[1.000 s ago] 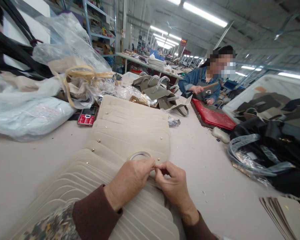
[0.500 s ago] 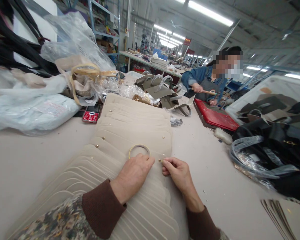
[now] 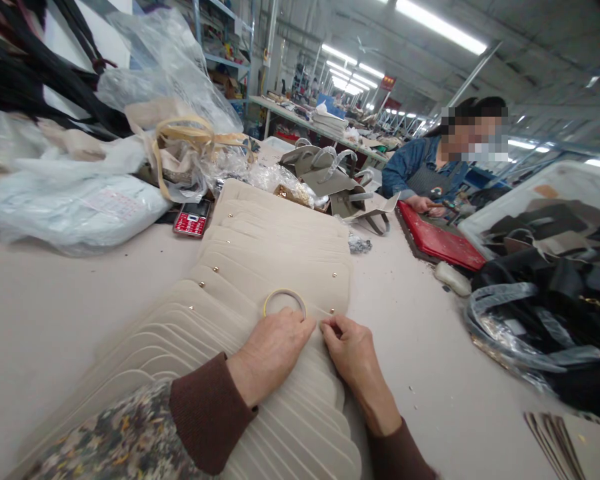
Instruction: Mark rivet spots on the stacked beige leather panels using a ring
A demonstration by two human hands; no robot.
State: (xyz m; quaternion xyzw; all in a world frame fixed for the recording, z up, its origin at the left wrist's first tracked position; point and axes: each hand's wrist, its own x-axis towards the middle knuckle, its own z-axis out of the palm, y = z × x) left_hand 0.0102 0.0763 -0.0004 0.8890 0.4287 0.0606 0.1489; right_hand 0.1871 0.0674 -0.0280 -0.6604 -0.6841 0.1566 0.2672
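Observation:
Overlapping beige leather panels (image 3: 285,247) lie fanned out in a long stack in front of me, with small gold studs (image 3: 202,285) along both sides. My left hand (image 3: 275,343) rests on the panels, its fingers closed on a narrow roll of yellow-edged tape (image 3: 266,303) that stands up behind them. Just to its right, my right hand (image 3: 353,343) is in a pinch over the panels' right edge, below a gold stud (image 3: 332,311). Whatever its fingertips hold is too small to make out.
Plastic-wrapped bundles (image 3: 70,210) and a red phone (image 3: 193,219) lie at the left. Strapped bag pieces (image 3: 343,190) sit beyond the stack. Across the table a co-worker (image 3: 415,167) works at a red pad (image 3: 437,237). Black bags (image 3: 570,287) crowd the right side.
My right hand has shifted from the stud at the right edge to just below it, nearer my left hand. The co-worker's raised tool has come down. The whole view has shifted slightly.

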